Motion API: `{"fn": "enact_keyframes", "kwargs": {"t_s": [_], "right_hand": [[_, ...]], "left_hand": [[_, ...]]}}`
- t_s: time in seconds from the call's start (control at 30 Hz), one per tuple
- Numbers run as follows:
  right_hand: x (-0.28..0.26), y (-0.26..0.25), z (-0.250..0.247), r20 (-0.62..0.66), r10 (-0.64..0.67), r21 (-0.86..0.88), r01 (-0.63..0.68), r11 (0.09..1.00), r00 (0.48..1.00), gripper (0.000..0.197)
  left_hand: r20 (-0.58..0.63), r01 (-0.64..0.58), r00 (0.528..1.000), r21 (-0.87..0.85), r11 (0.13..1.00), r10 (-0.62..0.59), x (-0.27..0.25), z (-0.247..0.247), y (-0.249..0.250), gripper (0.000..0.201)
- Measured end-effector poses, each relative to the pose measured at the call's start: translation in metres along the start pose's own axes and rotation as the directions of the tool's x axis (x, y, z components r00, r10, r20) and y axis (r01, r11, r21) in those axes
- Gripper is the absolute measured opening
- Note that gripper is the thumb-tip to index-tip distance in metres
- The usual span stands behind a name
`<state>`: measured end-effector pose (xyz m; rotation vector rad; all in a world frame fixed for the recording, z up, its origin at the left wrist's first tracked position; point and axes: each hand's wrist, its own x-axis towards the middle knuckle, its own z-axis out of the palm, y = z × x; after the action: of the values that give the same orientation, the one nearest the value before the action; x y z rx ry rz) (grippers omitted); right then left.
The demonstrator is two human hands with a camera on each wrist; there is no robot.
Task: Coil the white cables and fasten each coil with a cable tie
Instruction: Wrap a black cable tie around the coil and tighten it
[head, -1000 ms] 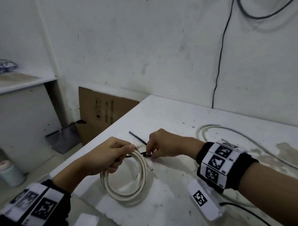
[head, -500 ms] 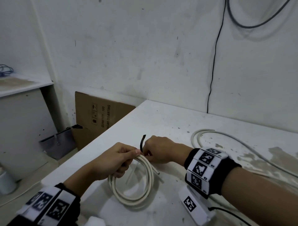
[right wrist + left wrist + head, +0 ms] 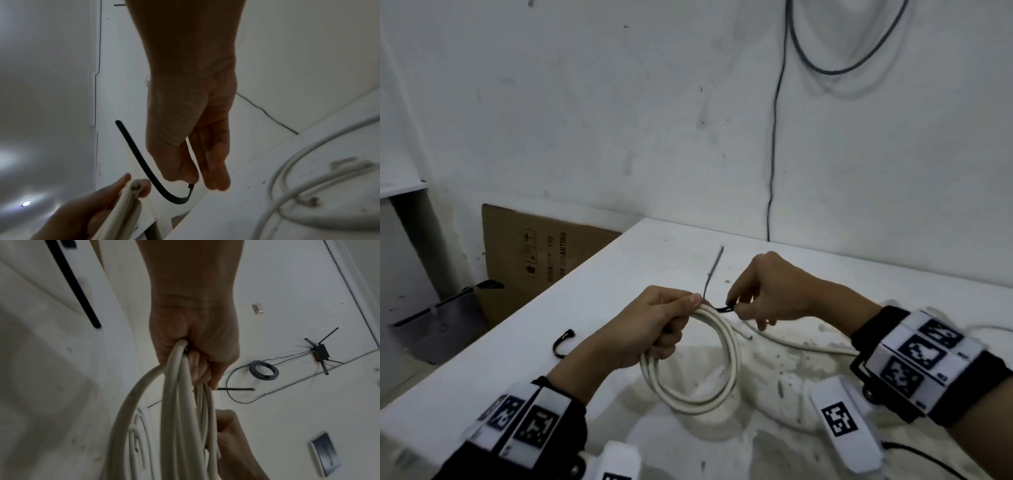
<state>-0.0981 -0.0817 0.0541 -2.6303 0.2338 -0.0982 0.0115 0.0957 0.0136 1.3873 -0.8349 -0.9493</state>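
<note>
Centrally, the left hand [image 3: 654,325] grips a coil [image 3: 698,363] of white cable, fingers curled round the bundled turns at its top; the rest of the loop hangs below that hand, just over the counter [image 3: 619,267]. Immediately to the right of the left thumb, the right hand [image 3: 767,294] pinches one end of a black tie [image 3: 724,309] between thumb and fingertips, touching the top of the coil. From there the tie's free tail rises up and away from both hands. The right wrist view shows the tie [image 3: 148,167] curving in a U below the pinching fingertips [image 3: 185,177], with the cut cable end [image 3: 134,188] held in the left hand [image 3: 86,209] beside it. Whether the tail has entered the tie's head cannot be told.

Progress, as judged: this coil appears fully wound, and its tie is placed against the turns but not visibly cinched. Threading and pulling tight seem to remain. Beyond the right hand, a second cable [image 3: 808,346] lies loose and uncoiled on the counter, so at least one further coil is left. To the left of the left hand, a spare tie [image 3: 563,342] lies on the counter, apart from both hands.
</note>
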Motion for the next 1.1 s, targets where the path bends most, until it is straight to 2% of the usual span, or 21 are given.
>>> {"fn": "enact_keyframes", "kwargs": {"t_s": [0.13,0.2,0.27,0.33,0.4,0.43,0.47,0.5,0.53,0.57,0.6,0.67,0.7,0.8,0.87,0.93,1.0,1.03,1.1], "right_hand": [[-0.030,0.022,-0.010,0.006,0.026,-0.079,-0.026,0.997,1.000,0.014],[-0.049,0.035,-0.017,-0.092,0.020,-0.099,-0.029,0.995,0.996,0.017],[-0.069,0.051,-0.024,-0.217,0.045,-0.016,-0.050,0.999,0.975,0.017],[-0.087,0.060,-0.029,-0.368,0.094,0.128,-0.050,0.991,0.925,0.017],[-0.101,0.067,-0.035,-0.508,0.168,0.254,-0.040,0.966,0.845,0.017],[-0.107,0.071,-0.039,-0.559,0.189,0.259,-0.047,0.965,0.808,0.016],[-0.112,0.076,-0.044,-0.593,0.182,0.189,-0.084,0.978,0.784,0.013],[-0.117,0.081,-0.051,-0.593,0.150,0.040,-0.157,0.987,0.791,0.011],[-0.121,0.085,-0.057,-0.538,0.130,-0.155,-0.249,0.956,0.833,0.011],[-0.125,0.087,-0.062,-0.435,0.159,-0.356,-0.331,0.874,0.886,0.011],[-0.127,0.085,-0.067,-0.329,0.228,-0.526,-0.378,0.762,0.917,0.010],[-0.130,0.079,-0.071,-0.182,0.320,-0.749,-0.342,0.567,0.930,0.010],[-0.131,0.076,-0.072,-0.128,0.332,-0.813,-0.291,0.505,0.934,0.012],[-0.133,0.067,-0.075,-0.069,0.290,-0.876,-0.197,0.439,0.954,0.011],[-0.132,0.067,-0.079,-0.075,0.211,-0.844,-0.175,0.508,0.975,0.011],[-0.130,0.075,-0.082,-0.098,0.071,-0.700,-0.119,0.704,0.993,0.015],[-0.128,0.079,-0.079,-0.123,-0.029,-0.456,-0.030,0.889,0.992,0.022],[-0.127,0.080,-0.077,-0.150,-0.043,-0.348,-0.012,0.937,0.988,0.022],[-0.125,0.083,-0.073,-0.227,-0.023,-0.228,-0.030,0.973,0.974,0.020]], "left_hand": [[0.068,-0.038,0.997,-0.006,0.999,0.038,0.022,0.038,0.002,0.028],[0.104,-0.042,0.994,-0.026,0.999,0.044,0.034,0.060,0.000,0.028],[0.124,-0.039,0.991,-0.044,0.998,0.044,0.045,0.080,-0.001,0.028],[0.141,-0.042,0.989,-0.045,0.998,0.048,0.053,0.097,-0.002,0.029],[0.165,-0.048,0.985,-0.045,0.998,0.055,0.060,0.112,-0.002,0.029],[0.179,-0.054,0.982,-0.048,0.997,0.061,0.062,0.119,-0.001,0.028],[0.194,-0.059,0.979,-0.053,0.997,0.069,0.065,0.126,0.000,0.028],[0.210,-0.064,0.975,-0.059,0.996,0.075,0.066,0.133,0.002,0.027],[0.227,-0.070,0.970,-0.065,0.995,0.083,0.068,0.139,0.004,0.027],[0.242,-0.079,0.966,-0.069,0.994,0.094,0.070,0.144,0.007,0.027],[0.257,-0.091,0.961,-0.070,0.993,0.107,0.071,0.149,0.009,0.027],[0.272,-0.116,0.954,-0.067,0.991,0.130,0.074,0.156,0.012,0.027],[0.272,-0.124,0.953,-0.060,0.990,0.136,0.075,0.158,0.013,0.027],[0.242,-0.127,0.962,-0.018,0.992,0.128,0.081,0.161,0.012,0.028],[0.211,-0.128,0.970,0.023,0.991,0.121,0.086,0.160,0.009,0.028],[0.196,-0.130,0.974,0.060,0.990,0.116,0.090,0.161,0.005,0.028],[0.198,-0.127,0.974,0.060,0.990,0.113,0.093,0.162,0.001,0.031],[0.195,-0.124,0.975,0.056,0.991,0.111,0.094,0.163,0.000,0.034],[0.183,-0.124,0.976,0.041,0.991,0.115,0.096,0.165,-0.003,0.037]]}}
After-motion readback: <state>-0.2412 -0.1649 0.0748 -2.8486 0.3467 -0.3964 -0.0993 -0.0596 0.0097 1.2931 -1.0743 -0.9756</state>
